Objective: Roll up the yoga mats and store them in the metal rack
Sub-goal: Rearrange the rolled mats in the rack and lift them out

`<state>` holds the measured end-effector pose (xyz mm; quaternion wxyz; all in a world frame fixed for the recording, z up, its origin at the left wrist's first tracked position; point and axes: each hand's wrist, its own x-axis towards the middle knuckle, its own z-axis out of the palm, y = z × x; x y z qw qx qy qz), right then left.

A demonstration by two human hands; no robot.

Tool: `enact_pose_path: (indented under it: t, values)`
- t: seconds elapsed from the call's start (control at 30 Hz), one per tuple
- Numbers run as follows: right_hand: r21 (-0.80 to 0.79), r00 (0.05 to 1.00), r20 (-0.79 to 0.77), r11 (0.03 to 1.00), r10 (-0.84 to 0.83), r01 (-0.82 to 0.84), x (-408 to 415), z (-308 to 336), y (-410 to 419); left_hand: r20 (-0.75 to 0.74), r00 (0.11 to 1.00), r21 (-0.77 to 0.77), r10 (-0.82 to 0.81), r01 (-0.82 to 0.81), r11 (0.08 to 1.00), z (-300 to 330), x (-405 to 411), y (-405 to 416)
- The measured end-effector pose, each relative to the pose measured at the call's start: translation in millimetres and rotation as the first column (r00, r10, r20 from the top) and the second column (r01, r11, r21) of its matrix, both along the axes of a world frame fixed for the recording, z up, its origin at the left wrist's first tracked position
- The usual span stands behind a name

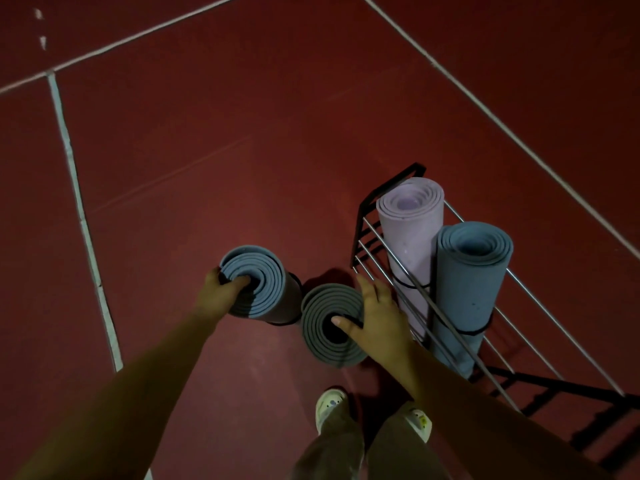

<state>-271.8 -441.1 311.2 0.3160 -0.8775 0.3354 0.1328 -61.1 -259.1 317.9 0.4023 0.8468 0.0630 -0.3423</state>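
**Two mats racked, two standing on the floor in hand**

Biggest thing here is the dark red court floor point(214, 161), with white painted lines point(81, 209) crossing it at angles. The lighting is pretty dim.

Next down is the metal rack point(388, 244) on the right, black frame ends with thin silver rails running between them. It casts a ladder-like shadow on the floor at the lower right.

Two rolled mats stand upright inside the rack, touching each other: a lilac yoga mat point(412, 237) at the far end and a blue-grey yoga mat point(467, 296) just beside it, nearer the camera. Each has a thin black strap around its lower part.

Outside the rack, to its left, two more rolled mats stand on end on the floor, close together. The light blue yoga mat point(266, 292) is farther left and has a black band around it near the bottom. The dark grey yoga mat point(330, 327) sits between it and the rack.

The left hand point(221, 292) grips the top of the light blue roll, fingers hooked into the centre hole and thumb on the outer edge. The right hand point(374, 317) rests on top of the dark grey roll, fingers spread over its rim on the rack side, thumb pointing at the centre hole.

At the bottom, two pale shoes point(330, 407) and brown trouser legs.
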Motion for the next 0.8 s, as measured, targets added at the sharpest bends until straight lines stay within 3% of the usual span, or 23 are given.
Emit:
enact_pose_path:
  t: [0.13,0.23,0.3,0.4,0.47,0.53,0.6,0.7,0.8]
  values:
    - [0.063,0.998,0.036,0.997,-0.045,0.043,-1,7,-7,0.096,0.994,0.04,0.052,-0.056,0.998,7,2,1]
    - [0.126,0.984,0.135,0.987,-0.112,0.095,-8,17,-18,0.36,0.93,0.124,0.074,-0.127,0.984,21,4,-3]
    - [0.162,0.947,0.234,0.969,-0.22,0.186,-18,22,-30,0.518,0.855,0.141,0.007,-0.093,0.986,38,-4,-15]
    - [0.242,0.736,0.397,0.836,-0.549,0.493,-42,21,-65,0.643,0.759,0.114,-0.105,0.041,0.993,55,-27,-50]
    - [0.387,0.581,0.28,0.644,-0.764,0.66,-64,22,-99,0.629,0.765,0.051,-0.136,0.134,0.99,60,-46,-86]
    - [0.412,0.395,0.095,0.397,-0.914,0.82,-92,11,-135,0.483,0.872,-0.095,-0.081,0.145,0.985,58,-69,-128]
    - [0.403,0.266,-0.007,0.241,-0.964,0.883,-115,3,-165,0.143,0.989,-0.278,0.049,-0.007,0.961,58,-93,-176]
    - [0.476,0.255,-0.154,0.154,-0.955,0.866,-128,-5,-203,-0.345,0.933,-0.376,0.098,-0.234,0.897,65,-119,-244]
    - [0.553,0.309,-0.292,0.104,-0.905,0.826,-108,1,-226,-0.501,0.861,-0.318,0.088,-0.278,0.907,47,-117,-285]
